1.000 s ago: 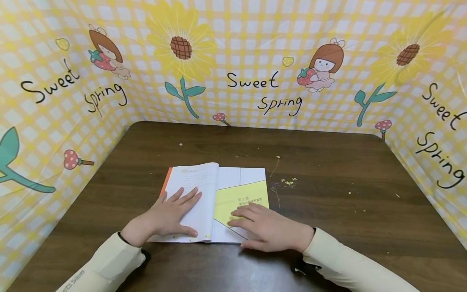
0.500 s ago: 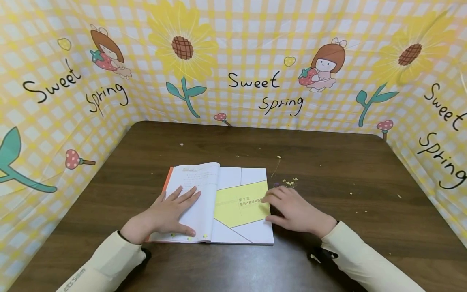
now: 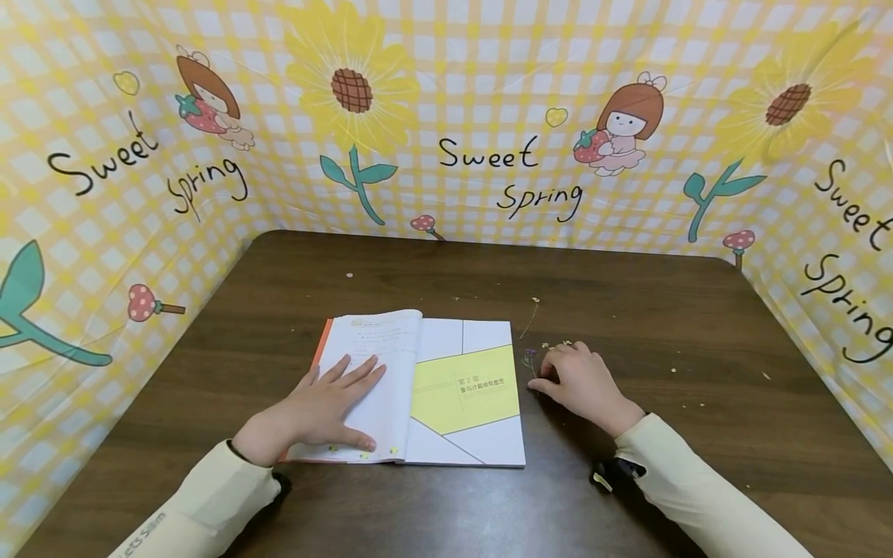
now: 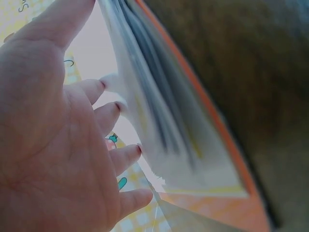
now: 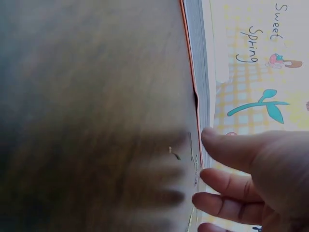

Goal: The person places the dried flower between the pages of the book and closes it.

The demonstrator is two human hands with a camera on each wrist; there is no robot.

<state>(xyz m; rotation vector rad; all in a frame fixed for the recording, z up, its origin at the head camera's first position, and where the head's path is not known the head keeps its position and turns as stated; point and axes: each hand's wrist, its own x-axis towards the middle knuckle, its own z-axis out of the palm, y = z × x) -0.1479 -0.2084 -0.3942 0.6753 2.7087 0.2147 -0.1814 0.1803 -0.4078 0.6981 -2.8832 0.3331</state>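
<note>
Book (image 3: 463, 446) is laid flat on the dark wooden table (image 3: 446, 511), two pages facing up and a narrow orange cover edge exposed at left. The right page is printed with a yellow panel and Chinese text; the left page, slightly curved near the spine, is marked with faint lines and small yellow figures along its lower edge.

Left hand (image 3: 321, 411) is rested on the left page, fingers extended and spread; the paper is touched, not gripped. In the left wrist view, loosely layered page edges are seen beside the palm.

Right hand (image 3: 582, 384) is placed just beyond the book's right edge, fingers loosely bent. Thumb and fingertips are seen apart in the right wrist view, with no grip formed; finger shadows are cast on the table. The purple flower (image 3: 529, 358) is located between the book and this hand, close to the thumb; whether its stem is touched cannot be told. Pale yellow blossoms (image 3: 547, 346) are partly covered by the right hand. A thin sprig (image 3: 532, 316) is found farther back, near the book's upper right corner.
</note>
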